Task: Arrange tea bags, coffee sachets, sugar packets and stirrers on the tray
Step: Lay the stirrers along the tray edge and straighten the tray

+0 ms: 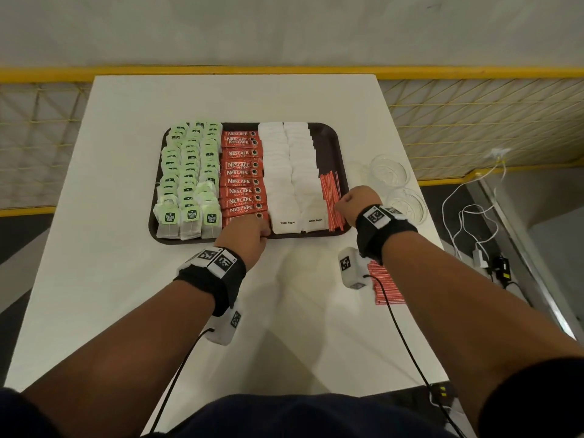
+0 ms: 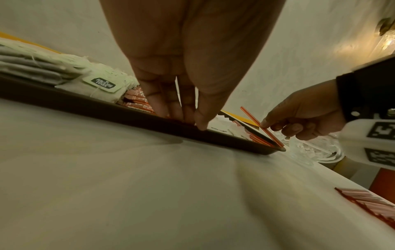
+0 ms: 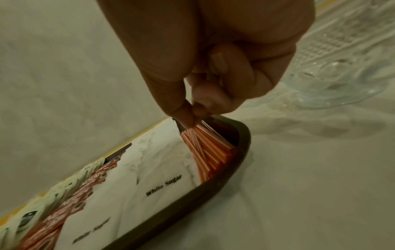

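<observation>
White table under it all, and on it the dark tray, packed in columns: tea bags on the left, red coffee sachets beside them, then two rows of white sugar packets, and stirrers along the right edge. More stirrers lie in a loose pile on the table, near the right forearm and well apart from the tray. Two clear glass dishes sit just right of the tray. Left hand at the tray's near rim, fingers straight and pressing down on the nearest coffee sachet. Right hand over the tray's right edge, thumb and forefinger pinching one stirrer, tilted, its low end down by the tray's corner.
</observation>
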Demonstrator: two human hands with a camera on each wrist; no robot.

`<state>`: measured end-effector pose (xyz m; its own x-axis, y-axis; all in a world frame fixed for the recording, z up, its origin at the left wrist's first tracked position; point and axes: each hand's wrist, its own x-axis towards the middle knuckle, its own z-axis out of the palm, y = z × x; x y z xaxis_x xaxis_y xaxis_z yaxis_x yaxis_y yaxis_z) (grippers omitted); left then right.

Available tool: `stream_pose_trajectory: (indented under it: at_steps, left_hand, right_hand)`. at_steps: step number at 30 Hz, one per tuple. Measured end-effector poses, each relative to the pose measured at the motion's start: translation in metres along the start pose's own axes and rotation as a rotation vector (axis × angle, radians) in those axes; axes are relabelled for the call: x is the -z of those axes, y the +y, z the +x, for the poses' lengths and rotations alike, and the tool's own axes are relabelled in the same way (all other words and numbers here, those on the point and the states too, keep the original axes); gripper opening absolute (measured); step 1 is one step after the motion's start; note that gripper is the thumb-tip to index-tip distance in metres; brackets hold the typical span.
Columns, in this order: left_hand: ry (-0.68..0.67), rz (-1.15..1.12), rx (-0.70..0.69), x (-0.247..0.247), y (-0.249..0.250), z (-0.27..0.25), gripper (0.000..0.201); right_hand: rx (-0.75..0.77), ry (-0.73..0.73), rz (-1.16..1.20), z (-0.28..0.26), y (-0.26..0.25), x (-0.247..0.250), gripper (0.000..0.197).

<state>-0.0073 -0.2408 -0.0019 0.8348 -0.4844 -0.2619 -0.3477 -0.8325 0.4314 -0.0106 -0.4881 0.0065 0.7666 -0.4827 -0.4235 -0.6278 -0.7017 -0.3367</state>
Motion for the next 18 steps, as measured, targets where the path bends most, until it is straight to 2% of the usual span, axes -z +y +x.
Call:
stream_pose_trajectory:
  at_steps: [5, 9, 14, 18]
  left_hand:
    - [0.001, -0.012, 0.004, 0.0, 0.0, -0.002, 0.028]
    - [0.002, -0.008, 0.001, -0.001, -0.001, -0.004, 0.028]
    - [0.003, 0.011, 0.007, 0.0, 0.004, -0.001, 0.024]
    - [0.013, 0.031, -0.041, -0.003, 0.023, 0.003, 0.023]
  right_hand:
    - [-0.091, -0.002, -0.065, 0.016, -0.003, -0.005, 0.031]
    - [-0.102, -0.01, -0.078, 0.02, 0.0, -0.008, 0.026]
    - [-0.018, 0.031, -0.044, 0.006, 0.005, -0.001, 0.019]
    - [0.168, 0.004, 0.087, -0.032, 0.022, 0.013, 0.013]
